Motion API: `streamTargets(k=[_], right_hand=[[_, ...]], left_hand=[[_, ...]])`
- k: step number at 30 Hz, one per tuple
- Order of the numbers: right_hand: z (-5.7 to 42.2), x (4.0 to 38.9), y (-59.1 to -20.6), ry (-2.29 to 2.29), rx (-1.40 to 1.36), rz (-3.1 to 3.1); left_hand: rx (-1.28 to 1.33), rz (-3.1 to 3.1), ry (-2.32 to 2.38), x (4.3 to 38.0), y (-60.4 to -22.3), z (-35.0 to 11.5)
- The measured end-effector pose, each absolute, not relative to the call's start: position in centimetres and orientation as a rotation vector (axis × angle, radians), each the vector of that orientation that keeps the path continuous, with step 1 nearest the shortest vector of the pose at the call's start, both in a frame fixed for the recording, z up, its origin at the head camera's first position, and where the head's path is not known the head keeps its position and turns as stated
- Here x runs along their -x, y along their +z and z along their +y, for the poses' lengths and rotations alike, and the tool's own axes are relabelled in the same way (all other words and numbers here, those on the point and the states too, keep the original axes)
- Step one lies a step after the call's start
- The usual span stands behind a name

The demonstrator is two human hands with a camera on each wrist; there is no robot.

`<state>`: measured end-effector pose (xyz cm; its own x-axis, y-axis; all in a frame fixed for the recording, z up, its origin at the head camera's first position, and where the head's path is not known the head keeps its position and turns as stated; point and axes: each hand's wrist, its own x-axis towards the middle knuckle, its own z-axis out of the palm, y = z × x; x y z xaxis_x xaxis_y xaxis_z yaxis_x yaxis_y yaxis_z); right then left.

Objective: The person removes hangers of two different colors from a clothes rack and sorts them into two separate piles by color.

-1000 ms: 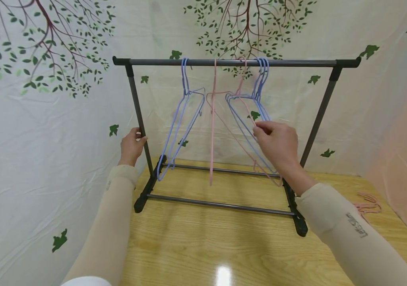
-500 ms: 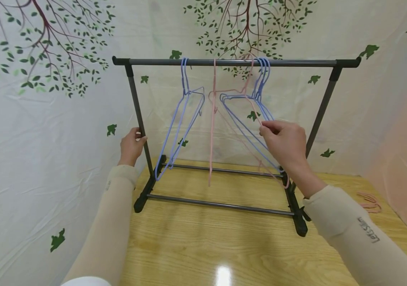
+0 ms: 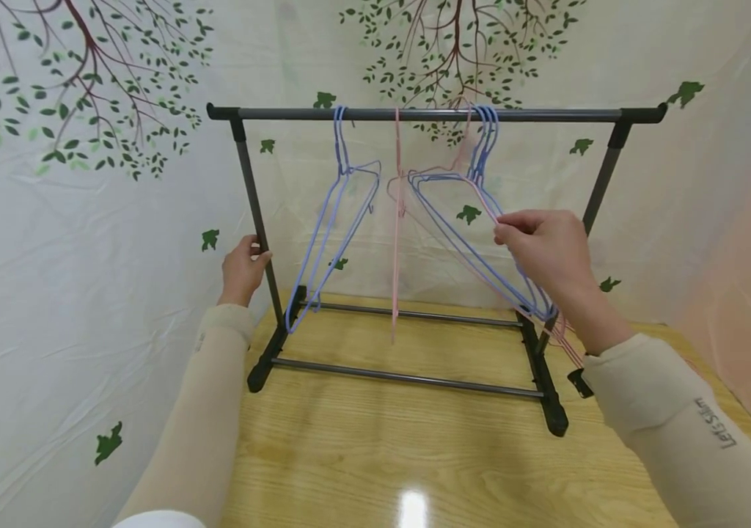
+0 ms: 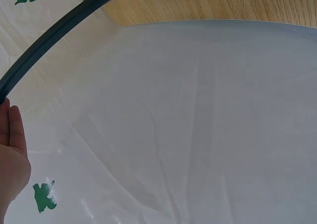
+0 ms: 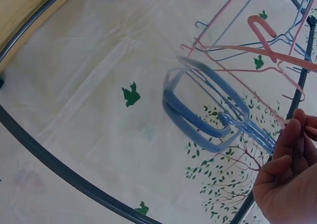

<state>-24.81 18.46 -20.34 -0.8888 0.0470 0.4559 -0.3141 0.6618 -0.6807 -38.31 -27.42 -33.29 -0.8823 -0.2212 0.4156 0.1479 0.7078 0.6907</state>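
In the head view, my left hand (image 3: pixel 241 271) grips the left upright (image 3: pixel 251 183) of a dark clothes rack (image 3: pixel 276 114). My right hand (image 3: pixel 547 246) pinches the right shoulder of a pink hanger (image 3: pixel 484 196), whose hook is at the top bar. Several blue hangers (image 3: pixel 481 158) hang right beside it and overlap it in this view. Another pink hanger (image 3: pixel 396 257) hangs edge-on near the middle, and blue hangers (image 3: pixel 325 213) hang to the left. The right wrist view shows the blue hangers (image 5: pixel 198 115) close to my right fingertips (image 5: pixel 292 130).
The rack stands on a wood-grain surface (image 3: pixel 375 447), its black feet (image 3: pixel 555 418) toward me. Pink hangers (image 3: pixel 567 345) lie at the right, partly hidden by my right arm. A pale sheet (image 3: pixel 309 220) printed with leaves and branches hangs behind the rack.
My right hand has moved right with the pink hanger, whose hook has slid right along the bar up to the blue hangers. My left hand has stayed on the upright.
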Motion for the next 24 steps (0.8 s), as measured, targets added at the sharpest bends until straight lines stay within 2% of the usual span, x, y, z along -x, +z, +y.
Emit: streamTargets(k=[8, 18, 24], right_hand=[[18.1, 24.0, -20.6, 1.174, -0.135, -2.436], [15.9, 22.8, -21.3, 1.574, 0.003, -2.255], [15.4, 23.4, -21.4, 1.390, -0.122, -2.269]], left_hand=[[-0.056, -2.437, -1.048, 38.1, -33.2, -27.4], [-0.051, -2.433, -1.038, 38.3, -33.3, -27.6], [-0.056, -2.439, -1.041, 38.2, -33.3, -27.6]])
